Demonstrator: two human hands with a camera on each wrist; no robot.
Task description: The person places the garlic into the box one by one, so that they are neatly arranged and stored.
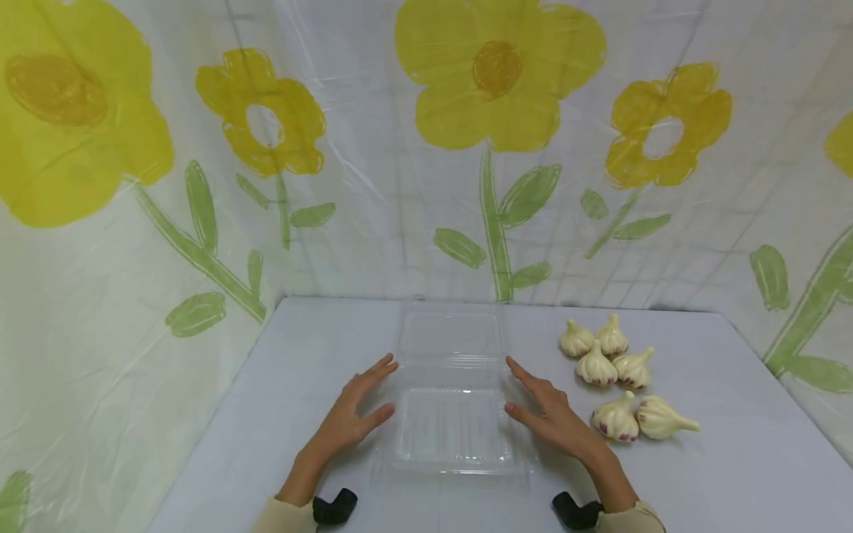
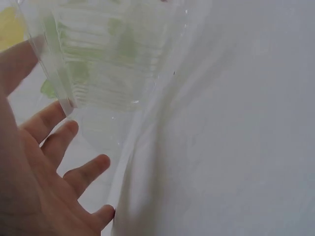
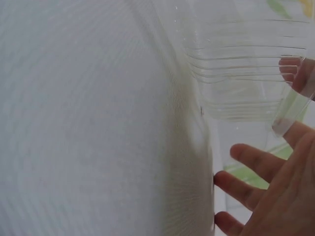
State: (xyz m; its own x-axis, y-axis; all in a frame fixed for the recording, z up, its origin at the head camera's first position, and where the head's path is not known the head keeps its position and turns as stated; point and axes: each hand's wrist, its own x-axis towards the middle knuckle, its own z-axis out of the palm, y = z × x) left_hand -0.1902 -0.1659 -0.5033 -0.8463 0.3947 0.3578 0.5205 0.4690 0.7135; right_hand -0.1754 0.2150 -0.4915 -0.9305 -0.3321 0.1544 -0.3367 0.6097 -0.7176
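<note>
A clear plastic clamshell container (image 1: 455, 426) lies unfolded on the table, its lid (image 1: 453, 334) spread flat toward the wall and its ribbed base nearer me. At its left side is my left hand (image 1: 353, 411), fingers spread and slightly bent. My right hand (image 1: 549, 418) mirrors it at the right side. In the left wrist view, the thumb and index finger of the left hand (image 2: 54, 162) lie close to the container's edge (image 2: 64, 98). In the right wrist view the right hand (image 3: 275, 182) has its fingers apart beside the container wall (image 3: 241, 88). Whether they touch it I cannot tell.
Several garlic bulbs (image 1: 596, 366) are grouped on the right of the white table (image 1: 706, 488), two of them (image 1: 660, 418) nearer my right wrist. Behind the table hangs a white sheet (image 1: 360, 222) printed with yellow flowers. Dark wrist devices (image 1: 335, 507) sit by both cuffs.
</note>
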